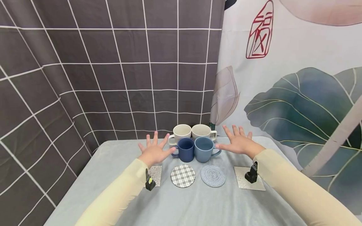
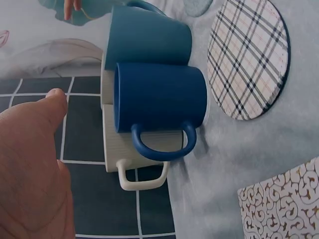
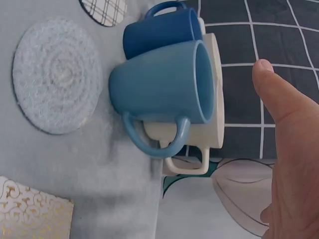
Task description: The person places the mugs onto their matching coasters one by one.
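Across the table (image 1: 198, 207), the head view shows the left hand (image 1: 154, 153) and right hand (image 1: 238, 143) with fingers spread wide, holding nothing. Between them, four mugs stand upright, closely grouped: dark blue mug (image 1: 185, 152) and light blue mug (image 1: 203, 153) in front, two cream mugs (image 1: 182, 131) behind, near the table's far edge. Front mugs are best handled first.

Left wrist view: the thumb stands apart from the dark blue handle (image 2: 164, 156); approach from outside, avoiding the cream handle (image 2: 144, 185) behind.

Right wrist view: the light blue handle (image 3: 156, 151) likewise faces outward; a bare strip separates its mug from the woven coaster (image 3: 59, 75).
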### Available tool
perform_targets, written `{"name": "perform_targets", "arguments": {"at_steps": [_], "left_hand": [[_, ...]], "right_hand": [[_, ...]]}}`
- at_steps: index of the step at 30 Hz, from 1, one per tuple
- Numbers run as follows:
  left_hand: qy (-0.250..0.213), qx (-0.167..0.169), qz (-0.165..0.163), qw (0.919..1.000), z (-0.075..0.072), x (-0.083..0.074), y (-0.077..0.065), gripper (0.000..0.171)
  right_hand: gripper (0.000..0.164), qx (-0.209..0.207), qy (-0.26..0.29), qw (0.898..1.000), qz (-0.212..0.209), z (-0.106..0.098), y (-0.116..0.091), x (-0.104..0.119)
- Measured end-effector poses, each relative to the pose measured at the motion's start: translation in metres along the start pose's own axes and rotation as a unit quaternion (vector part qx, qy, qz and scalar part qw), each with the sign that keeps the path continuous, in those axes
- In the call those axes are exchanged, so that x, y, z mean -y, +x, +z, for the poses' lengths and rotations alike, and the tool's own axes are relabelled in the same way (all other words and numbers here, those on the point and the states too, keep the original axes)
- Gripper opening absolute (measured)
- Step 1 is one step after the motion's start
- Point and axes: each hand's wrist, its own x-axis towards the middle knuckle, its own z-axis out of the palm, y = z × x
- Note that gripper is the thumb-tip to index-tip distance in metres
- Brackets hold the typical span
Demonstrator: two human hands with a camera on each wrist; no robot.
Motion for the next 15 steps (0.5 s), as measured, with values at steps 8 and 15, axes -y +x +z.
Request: {"name": "perform_targets", "arguments": {"at_steps": [8, 15], "left_hand": [[-0.002, -0.027, 0.045, 0.9986, 0.008, -0.001, -0.007, 0.097], [0.001, -0.038, 0.179, 0.9831, 0.026, 0.003, -0.02, 0.096]], "right_hand": [[0.106, -0.11, -0.014, 0.989, -0.103, 0.016, 0.005, 0.005], [0.1, -0.143, 0.002, 0.978, -0.151, 0.043, -0.002, 0.022]]}}
